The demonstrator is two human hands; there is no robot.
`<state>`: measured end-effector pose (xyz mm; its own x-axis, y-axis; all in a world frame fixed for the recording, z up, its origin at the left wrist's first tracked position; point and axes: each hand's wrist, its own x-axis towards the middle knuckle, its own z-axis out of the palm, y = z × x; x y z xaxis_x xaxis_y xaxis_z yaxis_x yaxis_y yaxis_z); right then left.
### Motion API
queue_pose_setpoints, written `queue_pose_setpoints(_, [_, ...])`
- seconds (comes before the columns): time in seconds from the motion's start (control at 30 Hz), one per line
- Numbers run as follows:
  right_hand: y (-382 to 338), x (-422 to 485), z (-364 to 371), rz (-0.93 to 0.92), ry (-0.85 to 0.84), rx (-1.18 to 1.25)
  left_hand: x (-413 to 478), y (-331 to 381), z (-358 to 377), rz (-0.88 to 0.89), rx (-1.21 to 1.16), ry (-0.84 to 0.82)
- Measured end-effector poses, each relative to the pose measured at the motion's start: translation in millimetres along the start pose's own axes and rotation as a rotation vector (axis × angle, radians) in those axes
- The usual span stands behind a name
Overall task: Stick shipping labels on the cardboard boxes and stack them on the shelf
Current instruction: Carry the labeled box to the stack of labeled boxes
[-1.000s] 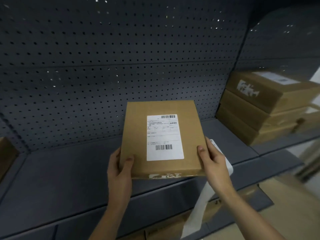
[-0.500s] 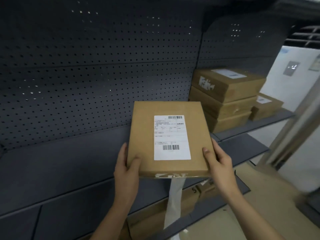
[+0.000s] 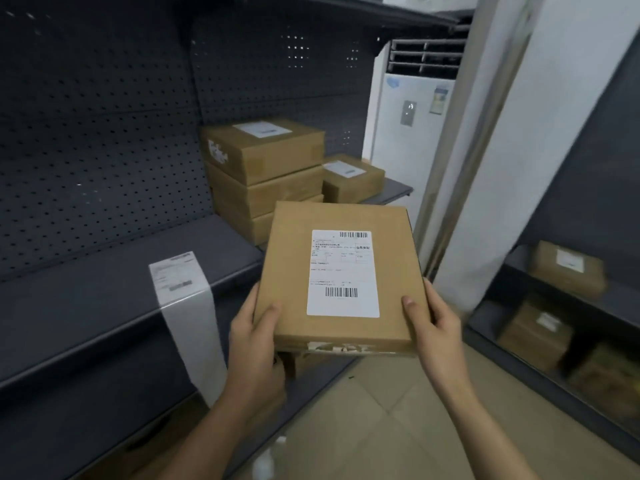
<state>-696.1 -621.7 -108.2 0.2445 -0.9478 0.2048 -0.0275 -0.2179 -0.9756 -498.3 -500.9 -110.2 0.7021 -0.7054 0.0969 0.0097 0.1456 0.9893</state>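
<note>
With our left hand (image 3: pixel 258 336) and right hand (image 3: pixel 436 327) each curled round a near corner of the flat brown cardboard box (image 3: pixel 287 271), held clear of the dark grey metal shelf (image 3: pixel 86 306), we should carry it level onto the stack of labelled brown boxes (image 3: pixel 273 157), though our fingers beneath it are hidden.

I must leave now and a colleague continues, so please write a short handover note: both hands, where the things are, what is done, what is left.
The left hand and right hand both grip the held box by its near corners, in the air before the shelf.
Done: its shipping label is stuck on top. A stack of boxes stands on the shelf, a smaller box beside it; both show labels on top.
The label strip hangs over the shelf edge.
Left: place the held box on the shelf.
</note>
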Motion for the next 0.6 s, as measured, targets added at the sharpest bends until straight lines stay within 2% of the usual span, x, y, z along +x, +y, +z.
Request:
queue_pose_setpoints(0.3, [42.0,72.6,-111.3,0.048,0.166,-0.09,48.3,-19.4,132.5,-0.026,0.07,-0.251])
queue_pose_setpoints(0.6, [46.7,197.2,-139.6,0.033,0.223,-0.162,158.4,-33.3,228.8,0.013,0.026,-0.323])
